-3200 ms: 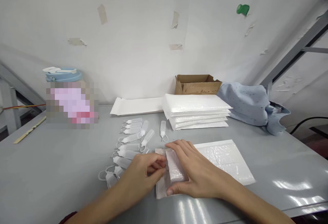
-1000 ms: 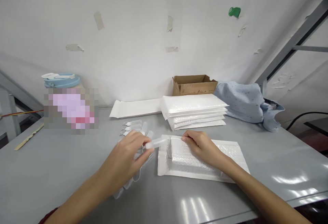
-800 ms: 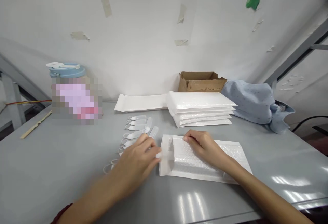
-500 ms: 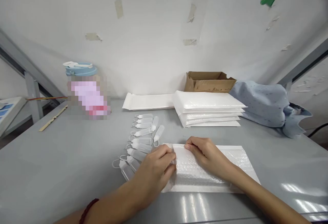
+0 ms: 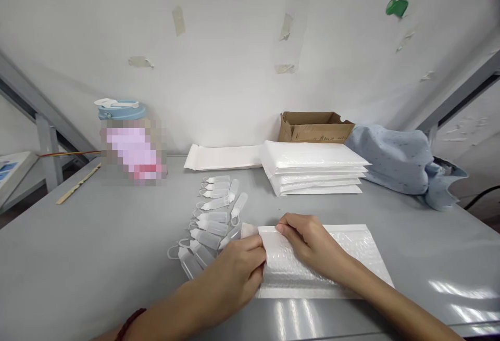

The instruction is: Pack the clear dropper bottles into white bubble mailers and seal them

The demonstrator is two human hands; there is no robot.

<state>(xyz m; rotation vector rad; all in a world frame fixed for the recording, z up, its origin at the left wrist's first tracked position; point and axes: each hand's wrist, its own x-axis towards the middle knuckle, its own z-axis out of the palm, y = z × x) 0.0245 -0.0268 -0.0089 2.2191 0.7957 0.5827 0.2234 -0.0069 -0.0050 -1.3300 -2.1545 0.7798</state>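
In the head view, we take as landmark the white bubble-lined plastic mailer [image 5: 357,242], which lies flat on the grey glossy table [image 5: 117,242] beneath both hands. The right hand [image 5: 312,231] rests on its upper face; thumb and forefinger are closed, pinching its far edge near the left end. The left hand [image 5: 232,273] is at that left end, fingers curled together against the edge. We cannot tell whether they grip the edge alone or something within it; the fingertips are partly hidden. A pale flap [image 5: 249,230] shows just beyond the left knuckles.

To the left of the mailer we record a cluster of translucent plastic squeeze bottles [image 5: 211,238] with white tethered caps, lying on their sides, the nearest beside the left hand. Behind the mailer stands a stack of white padded mailers [image 5: 312,154], with a brown open cardboard box [image 5: 322,133] farther back. A pale blue patterned cloth [image 5: 390,156] lies behind and to the right.

On handling, our judgement is as follows. The right pinch should remain light and close to the left end, so that the thin upper layer is steadied without being pressed onto the lower one. The left fingers would do best working low and level, clear of the flap, since the bubble lining may snag or crease. The nearby bottles could roll if the left wrist drifts outward; we advise keeping it slightly raised.
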